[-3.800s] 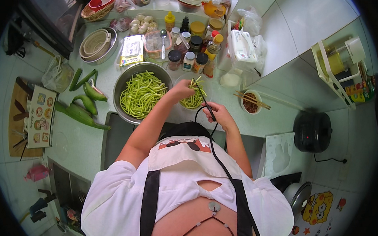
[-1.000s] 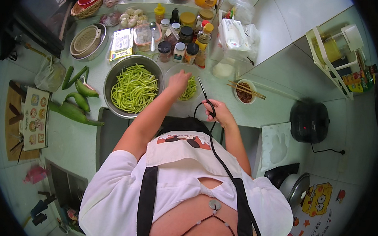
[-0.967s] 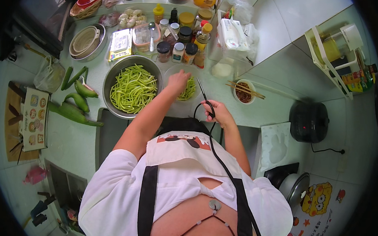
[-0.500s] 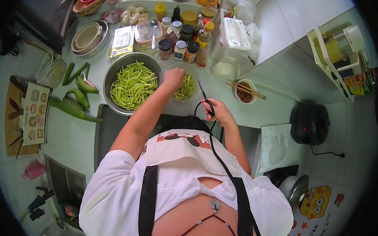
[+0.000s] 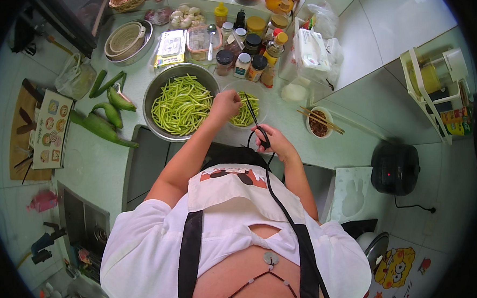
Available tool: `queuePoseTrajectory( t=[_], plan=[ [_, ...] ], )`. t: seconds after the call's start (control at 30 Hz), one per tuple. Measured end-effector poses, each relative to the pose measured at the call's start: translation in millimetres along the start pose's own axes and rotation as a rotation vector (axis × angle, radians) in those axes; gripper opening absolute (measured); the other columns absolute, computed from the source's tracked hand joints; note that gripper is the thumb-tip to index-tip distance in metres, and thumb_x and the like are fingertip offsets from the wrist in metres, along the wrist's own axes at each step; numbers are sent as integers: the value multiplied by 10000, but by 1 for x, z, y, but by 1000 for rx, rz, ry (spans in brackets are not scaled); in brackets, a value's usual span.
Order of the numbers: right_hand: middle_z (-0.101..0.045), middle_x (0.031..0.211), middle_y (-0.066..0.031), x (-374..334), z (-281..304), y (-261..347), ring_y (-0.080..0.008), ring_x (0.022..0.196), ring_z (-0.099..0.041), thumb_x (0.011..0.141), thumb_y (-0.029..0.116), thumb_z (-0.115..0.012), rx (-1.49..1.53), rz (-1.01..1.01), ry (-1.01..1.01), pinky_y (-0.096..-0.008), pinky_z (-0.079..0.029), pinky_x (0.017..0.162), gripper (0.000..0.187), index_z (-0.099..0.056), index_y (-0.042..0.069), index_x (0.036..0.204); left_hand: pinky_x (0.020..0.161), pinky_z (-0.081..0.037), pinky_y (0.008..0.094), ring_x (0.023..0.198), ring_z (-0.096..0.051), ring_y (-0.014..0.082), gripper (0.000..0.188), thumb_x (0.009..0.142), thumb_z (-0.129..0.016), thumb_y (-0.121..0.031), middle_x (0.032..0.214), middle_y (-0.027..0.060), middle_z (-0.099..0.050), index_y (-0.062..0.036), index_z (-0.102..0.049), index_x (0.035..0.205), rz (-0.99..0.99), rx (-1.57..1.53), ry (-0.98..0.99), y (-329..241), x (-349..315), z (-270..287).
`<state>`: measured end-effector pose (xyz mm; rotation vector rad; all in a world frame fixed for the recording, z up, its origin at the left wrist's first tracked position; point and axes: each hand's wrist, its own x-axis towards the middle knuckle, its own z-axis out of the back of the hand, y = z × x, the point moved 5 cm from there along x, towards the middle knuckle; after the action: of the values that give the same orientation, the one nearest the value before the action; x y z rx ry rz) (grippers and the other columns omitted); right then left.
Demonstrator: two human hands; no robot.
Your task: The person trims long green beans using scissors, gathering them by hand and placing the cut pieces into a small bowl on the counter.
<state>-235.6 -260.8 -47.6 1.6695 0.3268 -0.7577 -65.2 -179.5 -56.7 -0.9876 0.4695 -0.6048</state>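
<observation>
**Snipping green beans over the small bowl**

The work in hand looks like cutting long green beans with scissors, and doing it well seems to mean keeping the bunch gathered tight and level over the clear bowl (image 5: 245, 110) so the cut pieces fall inside it rather than on the counter (image 5: 88, 167); the blades ought to stay well clear of the fingers that feed them; short, even lengths would match what already lies in the bowl.

The left hand (image 5: 226, 103) is curled shut, knuckles up, around what appears to be a few bean strands (image 5: 239, 97) at the near rim of the clear bowl, just beside the big steel bowl (image 5: 162, 132) heaped with uncut green beans (image 5: 181, 104); how many strands it grips I cannot tell.

The right hand (image 5: 272, 142) is closed around the dark handles of the scissors (image 5: 255, 121), the blades pointing up toward the left hand's fingers; whether the blades are parted or closed is too small to make out.

Jars and bottles (image 5: 246, 46) crowd behind the bowls; cucumbers (image 5: 107, 110) lie to the left; a small dish with chopsticks (image 5: 319, 123) sits to the right.
</observation>
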Motion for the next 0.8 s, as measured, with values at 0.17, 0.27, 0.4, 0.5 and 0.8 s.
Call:
queuePoseTrajectory(
  t=[0.17, 0.27, 0.4, 0.5, 0.8],
  plan=[
    [-491, 604, 19, 3, 3, -4, -56, 444, -456, 803, 331, -582, 64, 23, 15, -183, -407, 422, 282, -556, 89, 946, 473, -477, 266, 509, -609, 154, 104, 717, -617, -69, 594, 104, -591, 17, -587, 767, -27, 67, 18, 0, -3, -7],
    [-484, 597, 17, 2, 10, -7, -53, 418, -443, 797, 313, -596, 73, 12, 2, -182, -392, 390, 268, -566, 79, 924, 520, -484, 309, 553, -615, 201, 124, 703, -628, -79, 614, 127, -593, 11, -583, 774, -34, 79, 19, 3, -2, -14],
    [-483, 588, 17, -1, 17, -10, -48, 408, -439, 793, 298, -604, 87, 2, -50, -182, -398, 385, 257, -570, 74, 914, 632, -481, 362, 724, -603, 279, 146, 682, -630, -103, 775, 157, -595, -7, -587, 784, -129, 373, -84, -1, -1, -22],
    [-489, 588, 18, -2, 22, -13, -47, 412, -449, 793, 296, -602, 108, 14, -65, -185, -410, 390, 255, -569, 75, 916, 672, -480, 366, 805, -588, 305, 125, 688, -587, -107, 879, 162, -579, -28, -604, 784, -155, 587, -42, -9, -7, -34],
    [-510, 603, 13, -6, 35, -8, -54, 421, -469, 802, 272, -591, 119, 41, -81, -201, -434, 411, 244, -563, 83, 954, 681, -483, 388, 794, -596, 287, 162, 690, -574, -133, 861, 151, -600, -44, -632, 813, -10, 823, 238, 30, 10, -74]
  ],
)
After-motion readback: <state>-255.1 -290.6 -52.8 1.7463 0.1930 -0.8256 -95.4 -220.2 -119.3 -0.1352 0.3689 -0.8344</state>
